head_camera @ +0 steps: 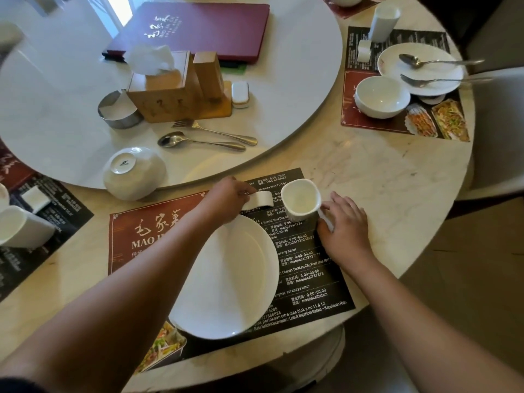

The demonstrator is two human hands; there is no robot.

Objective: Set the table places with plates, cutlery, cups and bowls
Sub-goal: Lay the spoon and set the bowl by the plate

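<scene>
A large white plate (pixel 226 279) lies on the near placemat (pixel 309 279). At the mat's far edge my left hand (pixel 226 198) pinches a small white cutlery rest (pixel 261 199). Just right of it stands a white cup (pixel 301 198); my right hand (pixel 344 225) holds its handle, fingers around it. An upturned white bowl (pixel 134 173) sits at the near edge of the turntable (pixel 297 89). A fork (pixel 215 131) and a spoon (pixel 198 141) lie on the turntable behind it.
The turntable also carries a wooden tissue box (pixel 161 86), a metal ring (pixel 119 110) and a maroon menu (pixel 195 29). A set place with plate (pixel 419 70), bowl (pixel 381 96) and tall cup (pixel 384 22) lies far right. Another cup (pixel 22 226) stands left.
</scene>
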